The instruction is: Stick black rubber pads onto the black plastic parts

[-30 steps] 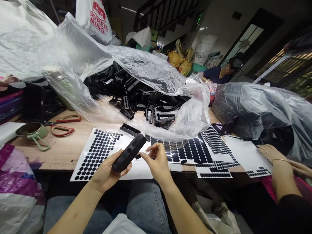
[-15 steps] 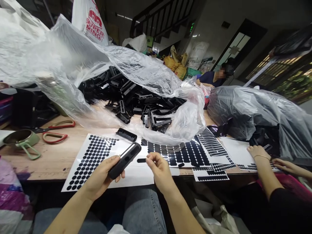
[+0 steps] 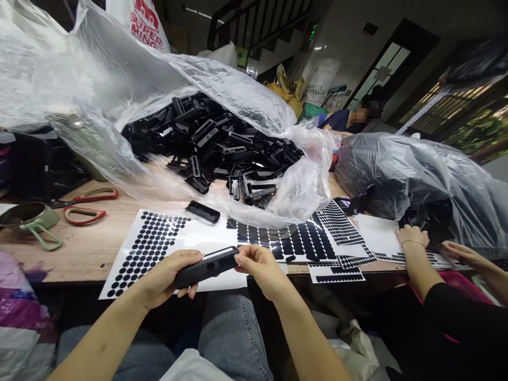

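Observation:
My left hand (image 3: 171,275) is wrapped round a long black plastic casing (image 3: 208,270) with a carbon-like texture and a slot along its upper side. At the casing's right end, the fingertips of my right hand (image 3: 257,264) are pinched together, touching it. The small black sticker strip in that pinch is mostly hidden by the fingers. Beneath both hands lie white sheets with black stickers: a sheet of round dots (image 3: 138,254) to the left and a sheet of oblong strips (image 3: 301,241) to the right. Another black casing (image 3: 202,211) lies just beyond.
A pile of black casings (image 3: 214,140) spills from a clear plastic bag (image 3: 293,203). Scissors (image 3: 85,216) and a green cup (image 3: 37,227) stand at the left. On the right, a co-worker's hands (image 3: 415,238) are beside a grey bag (image 3: 377,164). Another person sits farther back.
My right hand has brought the black sticker strip to the casing's end. The casing in my left hand has turned flatter, and the view has shifted slightly.

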The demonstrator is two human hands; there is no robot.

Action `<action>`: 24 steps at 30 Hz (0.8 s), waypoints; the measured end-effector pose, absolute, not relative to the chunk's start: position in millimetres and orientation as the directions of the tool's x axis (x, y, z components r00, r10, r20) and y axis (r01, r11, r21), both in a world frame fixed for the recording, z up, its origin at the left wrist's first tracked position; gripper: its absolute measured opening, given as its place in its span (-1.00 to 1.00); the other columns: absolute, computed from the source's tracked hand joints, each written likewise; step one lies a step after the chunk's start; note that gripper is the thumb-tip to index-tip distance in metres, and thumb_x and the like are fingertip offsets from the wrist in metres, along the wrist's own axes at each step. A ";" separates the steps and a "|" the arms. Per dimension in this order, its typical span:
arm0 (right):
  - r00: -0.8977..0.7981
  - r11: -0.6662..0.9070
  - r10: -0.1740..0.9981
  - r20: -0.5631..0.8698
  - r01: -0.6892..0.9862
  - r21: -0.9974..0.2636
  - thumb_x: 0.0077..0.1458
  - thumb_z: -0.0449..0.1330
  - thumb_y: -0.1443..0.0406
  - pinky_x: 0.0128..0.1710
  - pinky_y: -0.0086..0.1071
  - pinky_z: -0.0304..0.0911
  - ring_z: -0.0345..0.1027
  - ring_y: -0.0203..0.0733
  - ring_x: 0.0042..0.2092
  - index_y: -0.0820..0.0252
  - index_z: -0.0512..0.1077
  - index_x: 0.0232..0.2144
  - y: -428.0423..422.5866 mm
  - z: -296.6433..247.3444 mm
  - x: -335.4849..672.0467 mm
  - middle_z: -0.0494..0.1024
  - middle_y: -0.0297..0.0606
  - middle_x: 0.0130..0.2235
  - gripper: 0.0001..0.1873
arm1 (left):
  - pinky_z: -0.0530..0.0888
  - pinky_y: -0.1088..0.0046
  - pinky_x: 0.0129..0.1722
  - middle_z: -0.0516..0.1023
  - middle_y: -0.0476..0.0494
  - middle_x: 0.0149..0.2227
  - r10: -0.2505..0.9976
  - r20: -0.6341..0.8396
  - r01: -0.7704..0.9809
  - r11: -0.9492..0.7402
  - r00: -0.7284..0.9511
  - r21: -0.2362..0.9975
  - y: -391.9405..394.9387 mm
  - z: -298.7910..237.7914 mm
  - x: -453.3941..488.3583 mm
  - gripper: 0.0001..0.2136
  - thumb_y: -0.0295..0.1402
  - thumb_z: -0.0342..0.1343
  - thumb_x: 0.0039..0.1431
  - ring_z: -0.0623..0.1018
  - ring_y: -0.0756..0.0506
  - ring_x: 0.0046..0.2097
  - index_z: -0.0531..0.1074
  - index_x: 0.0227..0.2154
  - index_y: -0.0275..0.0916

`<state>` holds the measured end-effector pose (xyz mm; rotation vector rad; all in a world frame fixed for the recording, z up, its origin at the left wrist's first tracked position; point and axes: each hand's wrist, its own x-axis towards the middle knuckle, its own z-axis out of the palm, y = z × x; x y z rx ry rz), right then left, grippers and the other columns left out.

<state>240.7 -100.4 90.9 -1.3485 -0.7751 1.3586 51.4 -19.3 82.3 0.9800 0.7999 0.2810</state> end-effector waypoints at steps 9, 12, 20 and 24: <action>0.182 -0.256 0.944 -0.274 -0.114 -0.960 -0.15 0.27 0.11 -0.24 -0.33 0.24 0.18 -0.35 -0.43 0.21 0.29 -0.55 -104.3 79.8 243.6 0.26 -0.40 -0.49 -0.69 | 0.15 0.62 -0.80 0.54 -0.22 -0.51 0.546 -0.496 0.165 0.543 0.675 0.823 -22.2 78.6 54.9 -0.71 -0.17 0.08 0.05 0.41 0.03 -0.70 0.41 -0.47 -0.38; 0.193 -0.239 0.950 -0.247 -0.062 -0.969 -0.11 0.23 0.13 -0.25 -0.35 0.22 0.19 -0.34 -0.41 0.21 0.31 -0.53 -105.6 73.8 244.3 0.29 -0.38 -0.48 -0.72 | 0.16 0.62 -0.79 0.54 -0.22 -0.49 0.546 -0.497 0.168 0.541 0.675 0.824 -23.0 78.0 55.5 -0.71 -0.17 0.09 0.03 0.42 0.02 -0.69 0.41 -0.47 -0.37; 0.268 -0.220 0.944 -0.194 0.069 -0.973 -0.06 0.18 0.13 -0.32 -0.39 0.17 0.19 -0.31 -0.40 0.19 0.32 -0.54 -109.9 71.4 241.8 0.34 -0.36 -0.45 -0.76 | 0.15 0.63 -0.79 0.40 -0.09 -0.71 0.551 -0.490 0.169 0.532 0.676 0.830 -23.0 71.4 54.4 -0.69 -0.14 0.09 0.04 0.39 0.00 -0.70 0.38 -0.51 -0.35; 0.302 -0.214 0.939 -0.165 0.136 -0.967 -0.04 0.17 0.15 -0.33 -0.40 0.15 0.19 -0.30 -0.39 0.19 0.33 -0.52 -111.4 74.0 237.0 0.37 -0.34 -0.44 -0.78 | 0.15 0.62 -0.80 0.43 -0.11 -0.67 0.554 -0.492 0.165 0.535 0.672 0.828 -24.8 70.4 54.0 -0.69 -0.14 0.10 0.02 0.39 0.01 -0.70 0.38 -0.51 -0.34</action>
